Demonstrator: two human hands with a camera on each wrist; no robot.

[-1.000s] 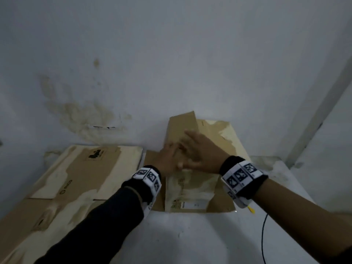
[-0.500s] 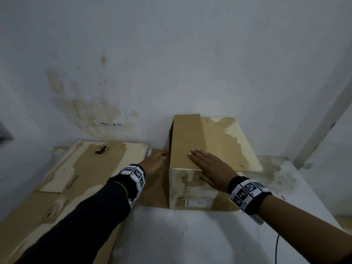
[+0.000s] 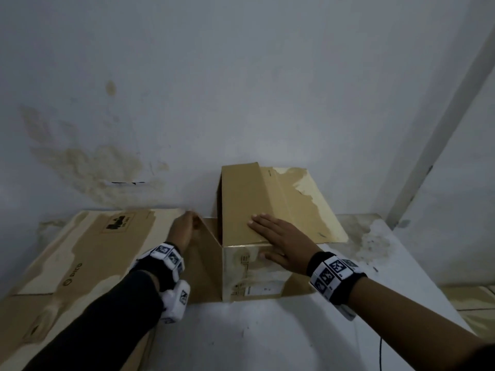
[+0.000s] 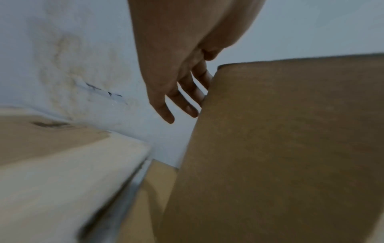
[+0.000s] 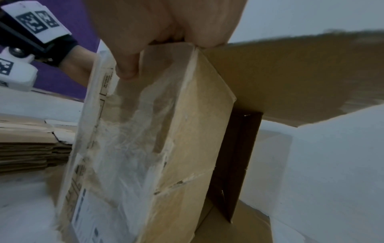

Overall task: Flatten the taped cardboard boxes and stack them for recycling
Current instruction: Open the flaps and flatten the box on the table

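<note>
A brown cardboard box (image 3: pixel 251 274) stands on the white table against the wall, its front face covered in clear tape (image 5: pixel 133 139). My right hand (image 3: pixel 278 236) lies flat on the box's top flap (image 3: pixel 241 199), thumb (image 5: pixel 126 65) down over the front face. My left hand (image 3: pixel 184 228) is at the far top corner of the box's open left flap (image 3: pixel 206 258). In the left wrist view its straight fingers (image 4: pixel 187 102) touch that flap's edge (image 4: pixel 270 148) and reach behind it. A stack of flattened cardboard (image 3: pixel 93 250) lies at the left.
The stained wall (image 3: pixel 241 103) stands right behind the box. Bare white table surface (image 3: pixel 267 338) stretches in front. A black cable (image 3: pixel 381 352) hangs at the table's right front. More cardboard (image 3: pixel 476 303) lies low at the right edge.
One second ago both hands were together on the box's top. My left hand has moved off to the left flap's far corner; my right hand stays flat on the top.
</note>
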